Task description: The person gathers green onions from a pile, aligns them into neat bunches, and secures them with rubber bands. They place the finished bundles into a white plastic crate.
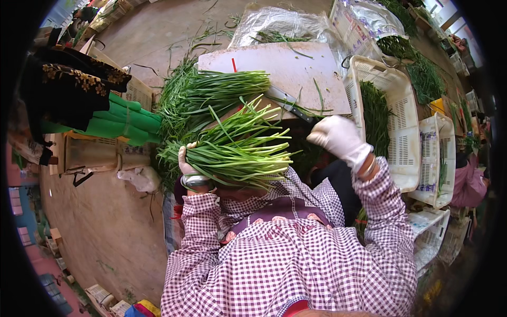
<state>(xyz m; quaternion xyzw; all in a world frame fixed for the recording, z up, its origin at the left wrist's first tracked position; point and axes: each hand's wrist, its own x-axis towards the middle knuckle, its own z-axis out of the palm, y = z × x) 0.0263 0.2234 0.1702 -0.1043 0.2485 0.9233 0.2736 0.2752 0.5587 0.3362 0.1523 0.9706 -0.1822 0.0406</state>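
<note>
My left hand point(187, 160), in a pale glove, is closed around a large loose bunch of green garlic chives point(237, 152) above my lap, its pale stem ends fanning to the right. To the right of those ends my right hand point(336, 134), in a white glove, is raised and curled; whether it pinches anything cannot be told. Just beyond it a knife point(293, 106) with a black handle lies at the near edge of a white board point(324, 75). A second bundle of chives point(233, 85) rests on the board's left part, beside a red strip point(234, 64).
A white plastic crate point(408, 146) holding greens stands on the right, with more crates point(445, 158) behind. Green wrapped rolls point(134, 122) and black cloth point(67, 87) lie on the left. Another person in pink point(469, 182) is at the far right. Loose chives point(174, 95) are heaped left of the board.
</note>
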